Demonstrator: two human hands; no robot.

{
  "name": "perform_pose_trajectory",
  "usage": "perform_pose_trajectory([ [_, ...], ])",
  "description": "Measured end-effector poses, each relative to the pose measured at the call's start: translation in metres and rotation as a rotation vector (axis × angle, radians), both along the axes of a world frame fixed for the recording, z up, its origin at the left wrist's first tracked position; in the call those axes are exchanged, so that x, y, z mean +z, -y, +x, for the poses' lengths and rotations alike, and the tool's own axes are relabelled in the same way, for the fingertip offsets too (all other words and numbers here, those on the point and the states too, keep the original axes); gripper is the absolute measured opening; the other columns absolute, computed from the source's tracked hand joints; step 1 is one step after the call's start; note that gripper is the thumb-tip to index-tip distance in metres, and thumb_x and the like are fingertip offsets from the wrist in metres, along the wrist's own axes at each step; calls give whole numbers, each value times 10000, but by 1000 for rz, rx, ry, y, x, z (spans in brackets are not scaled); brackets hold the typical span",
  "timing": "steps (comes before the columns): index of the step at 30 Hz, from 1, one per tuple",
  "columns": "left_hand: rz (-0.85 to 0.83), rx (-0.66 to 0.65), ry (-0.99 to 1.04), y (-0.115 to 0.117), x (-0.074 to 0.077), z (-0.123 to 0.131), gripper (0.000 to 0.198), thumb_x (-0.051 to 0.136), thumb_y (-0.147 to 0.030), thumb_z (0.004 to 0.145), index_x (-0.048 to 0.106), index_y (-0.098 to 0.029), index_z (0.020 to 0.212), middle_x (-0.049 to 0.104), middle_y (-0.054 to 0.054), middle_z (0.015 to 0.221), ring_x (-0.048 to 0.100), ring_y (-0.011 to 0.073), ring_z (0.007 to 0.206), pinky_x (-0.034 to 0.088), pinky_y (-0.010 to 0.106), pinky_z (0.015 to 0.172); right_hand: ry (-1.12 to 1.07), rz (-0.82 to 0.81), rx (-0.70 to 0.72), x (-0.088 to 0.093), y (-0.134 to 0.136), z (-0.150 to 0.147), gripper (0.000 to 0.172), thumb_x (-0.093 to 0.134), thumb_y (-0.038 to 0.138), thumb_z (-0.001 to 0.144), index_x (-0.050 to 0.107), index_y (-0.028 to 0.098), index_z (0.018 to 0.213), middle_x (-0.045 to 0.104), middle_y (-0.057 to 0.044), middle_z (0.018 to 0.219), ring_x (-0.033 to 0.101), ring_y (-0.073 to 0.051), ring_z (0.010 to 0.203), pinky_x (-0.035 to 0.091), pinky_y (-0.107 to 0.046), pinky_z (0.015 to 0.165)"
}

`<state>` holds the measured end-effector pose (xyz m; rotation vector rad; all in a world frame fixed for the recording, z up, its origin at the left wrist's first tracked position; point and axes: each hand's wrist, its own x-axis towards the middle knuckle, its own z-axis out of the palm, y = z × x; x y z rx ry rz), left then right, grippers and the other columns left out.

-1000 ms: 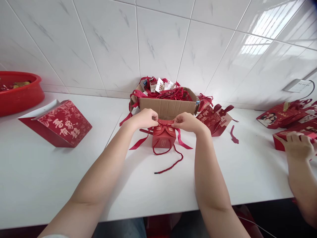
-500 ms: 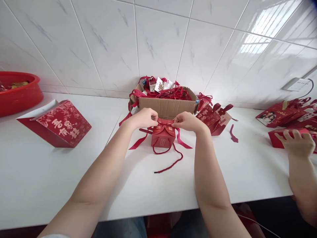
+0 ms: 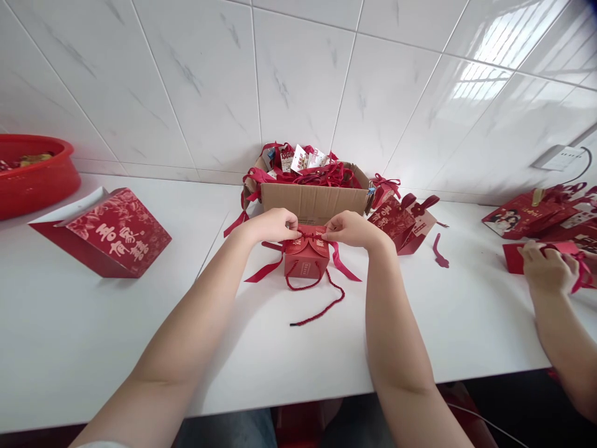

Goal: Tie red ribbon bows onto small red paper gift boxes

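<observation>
The fingers (image 3: 290, 221) of my left hand (image 3: 273, 225) and right hand (image 3: 351, 229) pinch the red ribbon (image 3: 347, 268) on the little red box (image 3: 305, 266). It sits on the white surface (image 3: 93, 330), near the brown box (image 3: 313, 203).

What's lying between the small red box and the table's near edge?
Head view: a dark red cord runs from the box toward you across otherwise bare white table.

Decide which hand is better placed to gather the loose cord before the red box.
Probably the right hand: the cord bulges toward it. It and the left hand both pinch ribbon atop the box.
</observation>
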<state>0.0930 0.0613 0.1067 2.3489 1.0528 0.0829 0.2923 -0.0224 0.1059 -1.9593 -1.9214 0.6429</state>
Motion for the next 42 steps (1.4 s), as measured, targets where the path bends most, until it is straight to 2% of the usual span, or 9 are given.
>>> perform_pose_trajectory([
  [16,5,15,-25,4,1,5,165,615,-319,681,510,-198,643,567,0,692,434,117,539,328,245,457,5,2,3,0,-1,-2,167,622,323,740,614,174,664,600,-11,689,474,-119,619,362,-253,538],
  [24,-19,-28,20,-5,-3,-4,164,600,-345,688,513,-208,659,555,-12,687,432,115,545,343,236,464,-15,-7,1,-4,-2,0,182,618,295,719,561,178,591,563,8,642,433,-102,573,339,-254,517],
  [30,-48,-37,43,-7,-4,-6,156,585,-302,677,466,-208,640,522,-21,662,407,112,528,309,237,447,-63,11,-3,-6,-3,3,210,633,255,715,530,170,554,679,-31,844,512,-113,641,393,-257,567],
  [35,-20,-60,32,-5,-2,-8,156,572,-263,663,433,-205,618,472,-27,617,364,108,508,275,243,449,-88,9,9,-6,-4,6,182,651,240,717,570,166,572,697,-52,938,579,-150,743,425,-268,623],
  [38,-16,-74,17,-6,-1,-9,161,572,-260,653,425,-207,615,463,-30,607,356,108,500,266,247,450,-86,3,25,-6,-3,6,167,652,235,719,587,168,580,692,-44,880,575,-148,729,423,-270,623],
  [42,-13,-63,-17,-6,0,-10,151,571,-299,673,454,-212,633,515,-25,644,419,120,528,313,243,467,-102,-17,4,-6,-3,5,159,644,279,745,606,175,632,645,-25,710,540,-129,639,413,-265,586],
])
